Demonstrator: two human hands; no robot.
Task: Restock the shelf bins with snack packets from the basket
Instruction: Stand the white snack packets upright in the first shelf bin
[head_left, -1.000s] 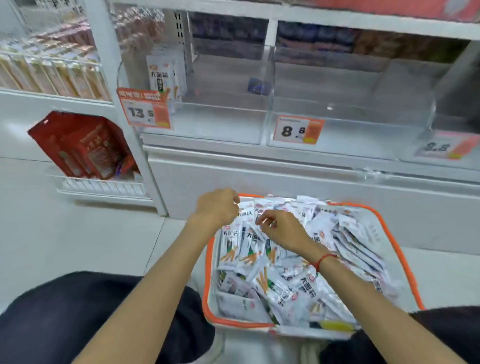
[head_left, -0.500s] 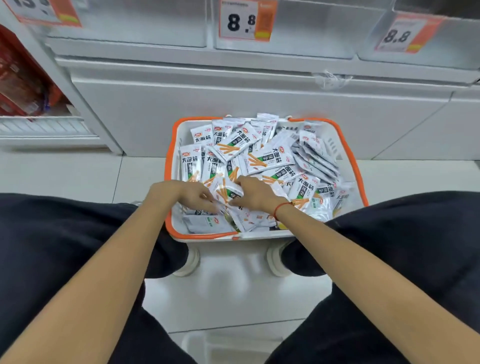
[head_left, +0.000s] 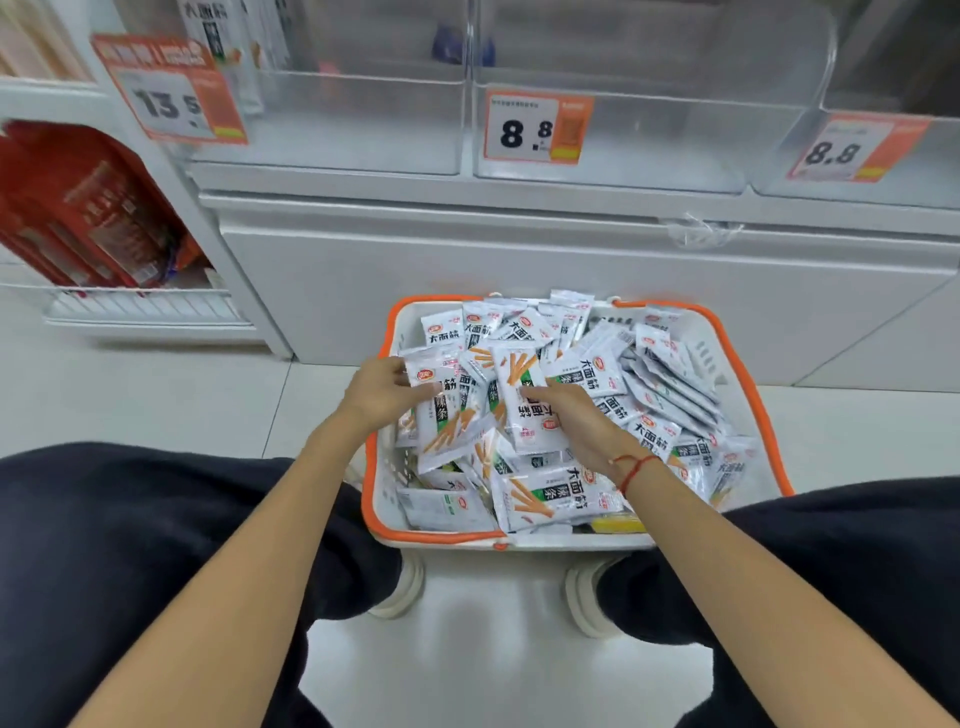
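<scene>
Now both hands are in the orange-rimmed white plastic basket (head_left: 698, 358), heaped with glossy white snack packets (head_left: 597, 371). The left hand (head_left: 382, 392) curls around one crinkly packet (head_left: 441, 410); the right hand (head_left: 576, 421) pinches an upside-down flat packet (head_left: 519, 395). Above, the clear rounded-cornered plastic shelf bins (head_left: 649, 67) sit open, bare floor (head_left: 145, 395) on the left.

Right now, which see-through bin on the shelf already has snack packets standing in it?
The left bin, beside the 13 price tag. White packets stand at its back left. The middle bin and right bin, both tagged 8.8, show none.
</scene>
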